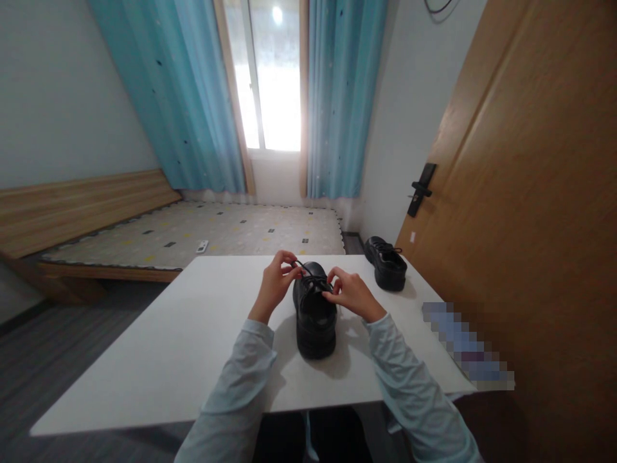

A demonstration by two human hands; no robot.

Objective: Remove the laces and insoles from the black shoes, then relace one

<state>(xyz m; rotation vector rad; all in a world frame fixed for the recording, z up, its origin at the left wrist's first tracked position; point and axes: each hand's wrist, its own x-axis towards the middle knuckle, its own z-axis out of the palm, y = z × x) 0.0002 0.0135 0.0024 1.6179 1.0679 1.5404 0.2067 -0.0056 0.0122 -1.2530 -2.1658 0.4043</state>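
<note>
A black lace-up shoe [315, 331] stands upright on the white table in front of me, its heel toward me and its toe pointing away. My left hand [279, 276] is at the shoe's left side, thumb and fingers pinched on a black shoelace [303, 265] that is lifted in a small loop above the tongue. At the right side of the opening, my right hand [349, 290] is closed in a pinch at the laces; the lace between its fingertips is mostly hidden.
The matching black shoe [389, 270] sits at the table's far right. A blurred-out flat item [463, 344] lies along the right edge of the white table [193, 334]. Beyond are a bed [231, 228] with a small white device [202, 246] and a wooden door [520, 193].
</note>
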